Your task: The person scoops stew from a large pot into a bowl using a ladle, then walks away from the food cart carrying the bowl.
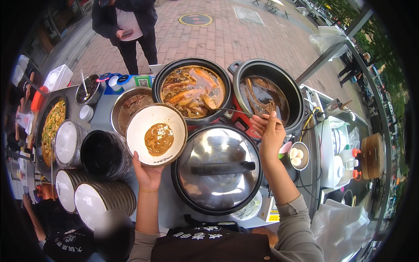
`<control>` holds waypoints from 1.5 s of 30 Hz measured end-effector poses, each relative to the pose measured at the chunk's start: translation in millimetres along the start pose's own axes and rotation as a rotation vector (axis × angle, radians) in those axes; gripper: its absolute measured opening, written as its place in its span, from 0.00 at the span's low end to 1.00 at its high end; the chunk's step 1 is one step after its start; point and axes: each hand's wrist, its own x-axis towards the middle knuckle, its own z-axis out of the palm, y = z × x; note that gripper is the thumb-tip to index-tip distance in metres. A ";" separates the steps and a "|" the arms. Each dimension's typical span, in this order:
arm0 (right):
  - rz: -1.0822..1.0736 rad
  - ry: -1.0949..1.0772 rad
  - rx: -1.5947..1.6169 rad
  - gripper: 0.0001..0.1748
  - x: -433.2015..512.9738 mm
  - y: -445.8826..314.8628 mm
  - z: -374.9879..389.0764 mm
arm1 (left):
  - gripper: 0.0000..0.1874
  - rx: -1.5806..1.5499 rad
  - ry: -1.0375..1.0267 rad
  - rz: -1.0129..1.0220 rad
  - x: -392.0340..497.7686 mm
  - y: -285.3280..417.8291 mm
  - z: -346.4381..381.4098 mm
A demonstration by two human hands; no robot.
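Observation:
My left hand (147, 175) holds a white bowl (136, 139) with a dark rim, tilted towards me. A pool of thick brown sauce (159, 140) lies in its bottom. My right hand (270, 131) grips the thin metal handle of a ladle (209, 102). The ladle's head rests in a round cooker of orange-brown broth (193, 91), among long pieces of food. To the right stands a second black cooker pot (296, 88) with dark liquid and meat on the bone. Below both hands is a large pot under a shiny metal lid (216, 186) with a black handle.
Bowl stacks (88, 203) and black containers (101, 154) crowd the left, near a wide pan of yellow food (52, 131). A metal pot of meat (131, 101) sits partly behind my bowl. Peeled eggs (296, 157) lie at right. A person (131, 29) stands across the counter; a co-worker (59, 226) is at lower left.

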 end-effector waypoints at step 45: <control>-0.294 -0.096 -0.162 0.14 75.8 20.1 32.7 | 0.35 0.034 -0.003 0.005 1.1 0.8 1.5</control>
